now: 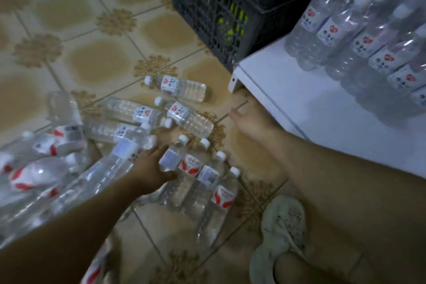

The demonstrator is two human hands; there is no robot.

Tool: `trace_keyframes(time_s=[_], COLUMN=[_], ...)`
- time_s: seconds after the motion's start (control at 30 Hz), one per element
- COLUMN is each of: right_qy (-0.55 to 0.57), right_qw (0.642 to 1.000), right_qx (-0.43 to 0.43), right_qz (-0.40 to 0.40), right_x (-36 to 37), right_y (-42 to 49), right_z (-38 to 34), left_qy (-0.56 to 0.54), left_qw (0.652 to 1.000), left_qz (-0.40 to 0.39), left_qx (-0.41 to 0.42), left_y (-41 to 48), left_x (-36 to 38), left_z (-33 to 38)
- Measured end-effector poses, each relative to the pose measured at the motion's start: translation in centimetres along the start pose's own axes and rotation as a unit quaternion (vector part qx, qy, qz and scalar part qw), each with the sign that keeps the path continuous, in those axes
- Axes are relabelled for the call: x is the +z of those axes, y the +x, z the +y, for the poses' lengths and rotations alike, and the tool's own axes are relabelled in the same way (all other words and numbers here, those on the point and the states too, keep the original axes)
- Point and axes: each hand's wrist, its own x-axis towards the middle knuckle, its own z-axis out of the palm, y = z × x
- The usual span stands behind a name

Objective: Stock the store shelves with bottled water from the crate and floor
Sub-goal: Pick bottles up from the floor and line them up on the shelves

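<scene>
Bottled water, floor lot: four loose bottles [182, 87] with heart labels lie on their sides on the tiled floor [69, 30], mid-scene, caps pointing different ways. Nearer and to the left, a second lot of red-label bottles [207, 177] stands packed together, caps leaning toward the far side. More of these lie at the far-left edge in torn plastic wrap [34, 168], much blurred.

Shelf lot: heart-label bottles [345, 37] stand in rows on the white shelf [299, 99] at right, toward its back. The front strip of the shelf is bare.

Left hand [152, 168]: reaches in from the near left over the red-label lot. Fingers are straight and spread, grasping nothing. The thumb lies just beside one white-capped bottle; contact cannot be told through the blur.

Right hand [251, 120]: low over the floor at the shelf's front left corner, arm running along the shelf edge. Thumb is out to the left and fingers look stretched and relaxed. Their tips are hidden by the shelf lip. Nothing shows in the hand.

Dark grey crate [219, 18]: on the floor at the far side, touching or just beside the shelf's far-left corner. Yellow-green shapes show through its lattice.

Pale shoe [285, 221]: near right, on the tiles.
</scene>
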Motion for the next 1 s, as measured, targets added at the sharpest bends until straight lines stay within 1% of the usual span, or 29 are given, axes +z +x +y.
trace_keyframes(time_s=[0.03, 0.13, 0.23, 0.3, 0.43, 0.53, 0.6, 0.67, 0.7, 0.8, 0.9, 0.97, 1.0], right_qy=[-0.015, 0.014, 0.009, -0.003, -0.07, -0.042, 0.011, 0.09, 0.112, 0.196, 0.263, 0.292, 0.311], right_qw=[0.999, 0.991, 0.984, 0.981, 0.98, 0.977, 0.977, 0.977, 0.979, 0.976, 0.961, 0.952, 0.946], right_qx=[0.008, 0.026, 0.03, 0.034, 0.027, 0.058, 0.089, 0.105, 0.1, 0.046, -0.011, -0.033, -0.04], right_qz=[-0.036, -0.13, -0.175, -0.191, -0.183, -0.202, -0.191, -0.161, -0.138, -0.086, -0.083, -0.086, -0.085], right_x=[2.0, 8.1, 12.5, 14.8, 18.3, 20.2, 21.0, 20.9, 20.8, 19.0, 15.6, 12.5, 10.7], right_y=[-1.1, -2.1, -1.4, -0.2, 2.3, 3.1, 3.5, 2.7, 2.0, -0.6, -3.5, -5.0, -5.7], right_z=[-0.4, -0.7, -0.9, -1.1, -2.2, -3.7, -4.2, -4.6, -4.7, -4.6, -5.1, -5.7, -6.0], left_qy=[-0.014, -0.051, -0.063, -0.064, -0.015, 0.002, -0.01, -0.051, -0.081, -0.164, -0.199, -0.23, -0.26], left_qw=[1.0, 0.998, 0.996, 0.994, 0.996, 0.996, 0.996, 0.995, 0.993, 0.983, 0.978, 0.972, 0.964], left_qz=[-0.003, -0.013, -0.014, -0.007, 0.021, 0.042, 0.049, 0.048, 0.049, 0.029, 0.015, -0.024, -0.056], left_qx=[-0.016, -0.046, -0.069, -0.084, -0.087, -0.076, -0.067, -0.068, -0.069, -0.077, -0.065, -0.042, -0.03], left_y=[-0.7, -1.4, -0.7, 0.1, 1.3, 1.9, 2.0, 1.7, 1.5, 0.8, -0.3, -1.6, -2.2], left_x=[0.8, 2.9, 4.2, 4.9, 5.9, 6.6, 6.7, 6.3, 6.0, 4.6, 2.6, 0.6, -0.4], left_z=[-1.2, -4.0, -5.7, -6.5, -7.1, -7.5, -7.9, -8.1, -8.2, -7.8, -6.3, -4.9, -4.3])
